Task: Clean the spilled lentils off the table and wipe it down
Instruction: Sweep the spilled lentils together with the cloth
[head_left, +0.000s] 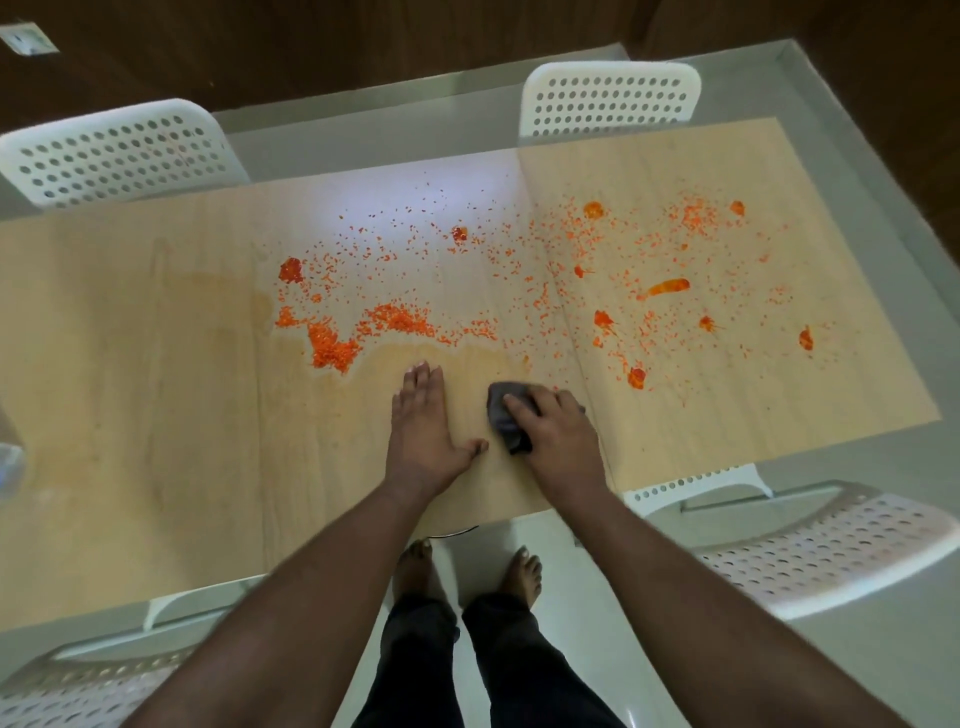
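The left hand (423, 415) lay flat, fingers straight, on the counter (156, 389). The right hand (556, 423) gripped a dark cloth (503, 415) beside it. Orange lentils (395, 317) lay scattered beyond both hands.

White perforated chairs (610, 98) on pale floor (883, 670).

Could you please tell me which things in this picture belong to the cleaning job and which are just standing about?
Part of the job: spilled lentils; red smears; grey cloth gripped by the right hand; left hand flat on the table.

Just standing about: white perforated chairs.
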